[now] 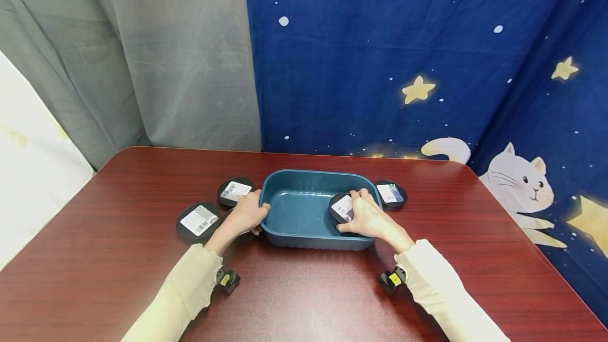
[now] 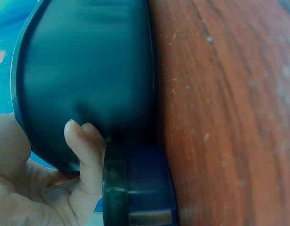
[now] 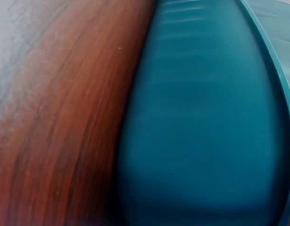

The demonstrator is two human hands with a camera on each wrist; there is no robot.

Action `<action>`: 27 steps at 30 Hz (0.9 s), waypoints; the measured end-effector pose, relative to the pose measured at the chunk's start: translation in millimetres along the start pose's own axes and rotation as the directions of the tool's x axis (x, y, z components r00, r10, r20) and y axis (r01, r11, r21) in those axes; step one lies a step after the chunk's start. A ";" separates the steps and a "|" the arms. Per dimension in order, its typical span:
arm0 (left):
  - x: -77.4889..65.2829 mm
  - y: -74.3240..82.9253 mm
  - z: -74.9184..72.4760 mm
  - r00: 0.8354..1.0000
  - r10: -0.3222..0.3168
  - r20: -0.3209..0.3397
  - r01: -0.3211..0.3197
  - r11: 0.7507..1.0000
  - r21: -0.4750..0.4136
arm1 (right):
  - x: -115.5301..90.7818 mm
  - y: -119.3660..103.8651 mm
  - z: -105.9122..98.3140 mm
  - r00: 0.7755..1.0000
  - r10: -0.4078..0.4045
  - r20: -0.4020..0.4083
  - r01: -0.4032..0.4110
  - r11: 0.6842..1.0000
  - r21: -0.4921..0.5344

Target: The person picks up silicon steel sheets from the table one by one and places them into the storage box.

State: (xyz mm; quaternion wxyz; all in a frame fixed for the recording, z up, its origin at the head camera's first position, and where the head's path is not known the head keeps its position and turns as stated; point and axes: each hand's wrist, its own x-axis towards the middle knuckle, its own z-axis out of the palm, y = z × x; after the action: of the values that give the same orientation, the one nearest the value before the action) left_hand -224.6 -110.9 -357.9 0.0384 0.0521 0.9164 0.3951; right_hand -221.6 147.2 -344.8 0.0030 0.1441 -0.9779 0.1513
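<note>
A blue-green rectangular basin [image 1: 294, 173] stands on the table. At its left end my left hand [image 1: 245, 212] grips the rim, thumb over the edge and fingers against the outer wall. In the left wrist view the fingers [image 2: 83, 146] of that hand lie between the basin wall [image 2: 88, 70] and a round dark tub [image 2: 145, 188]. My right hand [image 1: 368, 218] reaches over the basin's right end and holds a round black tub [image 1: 341, 209] with a white label inside it. The right wrist view shows only the basin's outer wall [image 3: 206, 122], with the hand out of sight.
Left of the basin lie two round black tubs, one nearer [image 1: 198, 222] and one farther back [image 1: 233, 192]; another is mostly hidden under my left hand. A labelled black tub [image 1: 391, 194] sits just right of the basin. Curtains [image 1: 332, 67] hang behind the reddish-brown table [image 1: 309, 294].
</note>
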 end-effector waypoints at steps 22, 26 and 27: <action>1.1 -3.1 0.4 1.000 0.003 -0.001 -0.003 1.000 0.031 | 4.2 -0.6 -3.4 0.995 0.047 0.088 -0.045 0.999 -0.018; 1.3 -2.4 0.4 1.000 0.005 -0.004 -0.005 1.000 0.028 | 5.9 0.3 -2.8 0.993 0.065 0.097 -0.064 0.998 -0.018; 1.5 -2.3 0.6 1.000 0.005 -0.005 -0.005 1.000 0.028 | 6.1 0.1 -3.1 0.992 0.070 0.100 -0.069 0.997 -0.017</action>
State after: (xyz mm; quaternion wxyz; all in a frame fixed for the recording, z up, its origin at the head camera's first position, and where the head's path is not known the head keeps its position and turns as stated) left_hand -226.2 -111.9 -360.0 0.0344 0.0537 0.9217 0.3825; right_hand -227.5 146.5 -341.6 -0.0506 0.1173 -0.9823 0.1372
